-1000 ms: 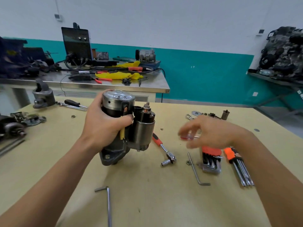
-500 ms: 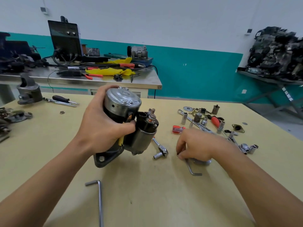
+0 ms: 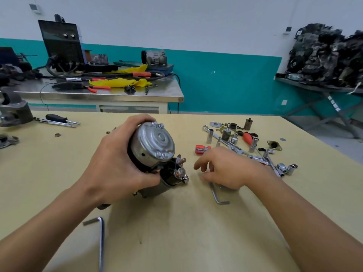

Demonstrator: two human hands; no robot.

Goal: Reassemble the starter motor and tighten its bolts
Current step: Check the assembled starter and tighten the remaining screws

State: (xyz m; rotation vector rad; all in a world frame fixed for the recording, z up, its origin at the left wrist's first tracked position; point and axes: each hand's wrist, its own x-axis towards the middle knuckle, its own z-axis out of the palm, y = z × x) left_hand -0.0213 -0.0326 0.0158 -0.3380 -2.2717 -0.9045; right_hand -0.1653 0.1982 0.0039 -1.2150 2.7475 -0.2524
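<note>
- far left, a grey cast-metal housing (image 3: 13,111) sits at the edge of the pale wooden table (image 3: 176,242); just right of it lies a black-handled screwdriver (image 3: 57,118)
- behind those, a steel bench (image 3: 117,96) carries a black box-shaped welder (image 3: 62,44) and a crumpled yellow cloth (image 3: 117,82)
- down near the camera, a long L-shaped steel hex key (image 3: 101,242) lies flat on the table, well apart from both hands
- the left hand (image 3: 117,169) is clamped around the body of the silver-and-black starter motor (image 3: 155,146); fingers go over the top, thumb curls underneath
- the motor is mid-table, tilted so its round silver end cap faces me; small bolt heads (image 3: 160,155) show at the cap's rim; its dark lower end pokes out under the wrist, down at the table
- the black solenoid with copper terminals (image 3: 179,170) hangs off the motor's right side
- the right hand (image 3: 225,169) is just beside the motor, not touching it; fingers are loose and spread, nothing gripped that I can see
- a short L-shaped hex key (image 3: 217,197) sticks out from under that palm; I can't tell if they touch
- beyond the fingers lies a stubby red-handled screwdriver (image 3: 202,149); right of it, scattered chrome sockets (image 3: 209,136)
</note>
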